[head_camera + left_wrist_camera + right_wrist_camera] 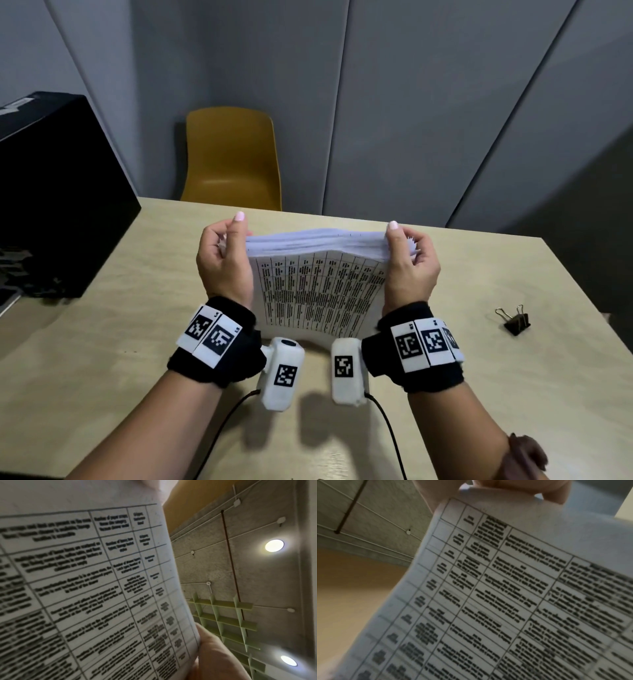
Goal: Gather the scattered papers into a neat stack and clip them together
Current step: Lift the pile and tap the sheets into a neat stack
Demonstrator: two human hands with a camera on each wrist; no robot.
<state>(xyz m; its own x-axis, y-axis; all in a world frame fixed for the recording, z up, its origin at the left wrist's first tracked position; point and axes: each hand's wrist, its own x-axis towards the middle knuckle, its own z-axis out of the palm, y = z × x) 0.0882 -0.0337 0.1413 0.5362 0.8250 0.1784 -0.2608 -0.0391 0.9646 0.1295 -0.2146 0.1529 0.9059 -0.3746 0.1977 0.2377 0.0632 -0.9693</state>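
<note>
fingers [219, 240] of both hands curled round upright paper stack [318, 291], thumbs up, wrists above table [479, 359]

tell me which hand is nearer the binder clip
Right. The right hand grips the right edge of the paper stack, and the binder clip lies on the table beyond it to the right. The left hand grips the far edge of the stack.

An office meeting room: grey wall panels [394, 102], pale wooden table [479, 394], mustard chair [233, 154], recessed ceiling lights [274, 545].
</note>
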